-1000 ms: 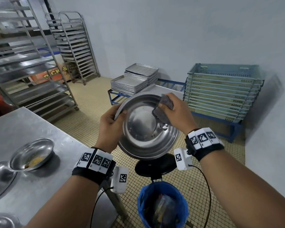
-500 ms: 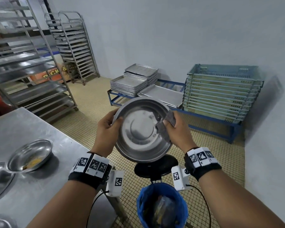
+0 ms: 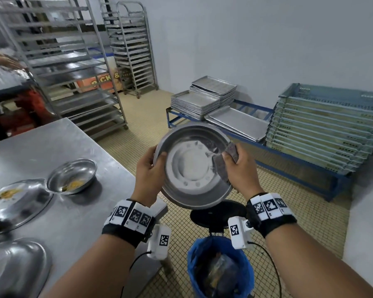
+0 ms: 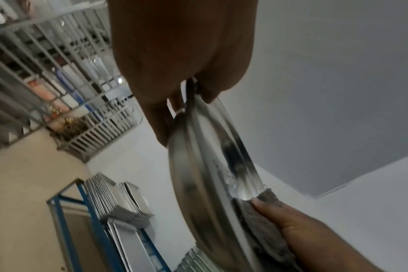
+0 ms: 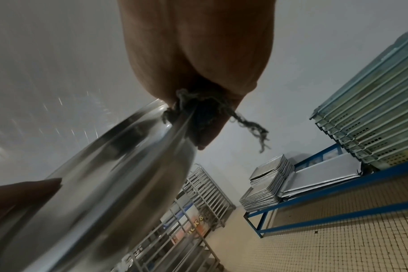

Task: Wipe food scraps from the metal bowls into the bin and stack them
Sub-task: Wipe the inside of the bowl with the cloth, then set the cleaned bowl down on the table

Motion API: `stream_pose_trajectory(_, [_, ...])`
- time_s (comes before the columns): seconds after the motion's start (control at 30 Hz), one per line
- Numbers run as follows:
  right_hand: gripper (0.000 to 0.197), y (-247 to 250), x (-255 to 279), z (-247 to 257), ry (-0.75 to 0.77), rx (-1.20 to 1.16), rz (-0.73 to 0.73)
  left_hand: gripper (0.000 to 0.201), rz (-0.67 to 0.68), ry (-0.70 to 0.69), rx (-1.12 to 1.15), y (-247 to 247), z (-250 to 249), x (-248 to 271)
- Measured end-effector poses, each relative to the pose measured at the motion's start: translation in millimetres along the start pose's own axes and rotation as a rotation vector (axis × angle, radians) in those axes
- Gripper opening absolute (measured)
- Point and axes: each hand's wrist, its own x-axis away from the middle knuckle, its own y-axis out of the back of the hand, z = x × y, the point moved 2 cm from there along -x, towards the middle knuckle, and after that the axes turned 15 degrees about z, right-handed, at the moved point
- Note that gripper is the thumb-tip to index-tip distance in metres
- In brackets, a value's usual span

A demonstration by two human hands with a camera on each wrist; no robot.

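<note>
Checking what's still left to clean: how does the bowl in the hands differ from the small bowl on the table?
The held bowl is tilted above the blue bin, gripped by the left hand and wiped with a cloth by the right hand; the small bowl rests upright on the table. The held bowl looks clean; the small bowl holds yellow scraps. Both are shiny metal.

A steel table (image 3: 58,168) fills the lower left of the head view. Tall wire tray racks (image 3: 73,61) stand at the upper left, a second rack (image 3: 131,50) behind them near the wall. Stacked metal baking trays (image 3: 202,100) rest on a low blue frame (image 3: 310,166) at centre right, beside a pile of pale green crates (image 3: 327,127). A black stool (image 3: 215,216) stands on the tiled floor (image 3: 310,233).
</note>
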Motion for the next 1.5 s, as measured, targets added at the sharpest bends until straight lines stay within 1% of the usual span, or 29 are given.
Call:
stream_pose_trajectory(0.07, [0.011,-8,-4,3,0.013,0.019,0.066,0.015,0.033,0.028,-0.090,14,1,7])
stream_pose_trajectory(0.13, [0.011,-21,-5,12,0.017,0.016,0.136,0.015,0.008,0.051,-0.129,30,5,17])
stream_pose_trajectory(0.2, [0.010,-40,-6,22,0.035,-0.010,0.193,0.016,-0.088,0.062,-0.112,44,12,29])
stream_pose_trajectory(0.3, [0.010,-75,-5,36,0.034,-0.038,0.292,0.015,-0.319,0.092,-0.071,65,26,54])
stream_pose_trajectory(0.37, [0.010,-102,-4,43,0.026,-0.027,0.370,0.015,-0.446,0.114,-0.054,81,35,73])
stream_pose_trajectory(0.47, [0.008,-142,2,50,0.012,0.000,0.489,0.016,-0.528,0.188,-0.070,112,46,101])
stream_pose_trajectory(0.6, [0.011,-190,13,59,-0.009,-0.005,0.623,0.015,-0.519,0.303,-0.082,159,62,135])
stream_pose_trajectory(0.67, [0.012,-214,17,63,-0.028,0.000,0.683,0.018,-0.488,0.360,-0.068,183,69,148])
stream_pose_trajectory(0.77, [0.013,-247,17,69,-0.047,0.026,0.727,0.019,-0.423,0.450,-0.071,214,79,158])
stream_pose_trajectory(0.87, [0.014,-279,14,77,-0.073,0.069,0.721,0.019,-0.402,0.516,-0.019,243,92,161])
stream_pose_trajectory(1.03, [0.018,-325,11,76,-0.154,0.138,0.690,0.018,-0.385,0.566,0.001,275,121,159])
stream_pose_trajectory(1.17, [0.025,-345,12,66,-0.222,0.223,0.648,0.017,-0.375,0.599,0.011,287,143,152])
stream_pose_trajectory(1.23, [0.024,-349,13,62,-0.236,0.244,0.636,0.016,-0.371,0.605,0.006,288,150,150])
stream_pose_trajectory(1.3, [0.025,-352,11,60,-0.227,0.264,0.614,0.012,-0.371,0.605,0.007,289,158,149])
stream_pose_trajectory(1.4, [0.026,-358,6,58,-0.153,0.283,0.578,0.009,-0.385,0.608,0.019,290,171,148])
stream_pose_trajectory(1.5, [0.030,-364,1,57,-0.079,0.313,0.616,0.011,-0.424,0.617,0.031,292,179,146])
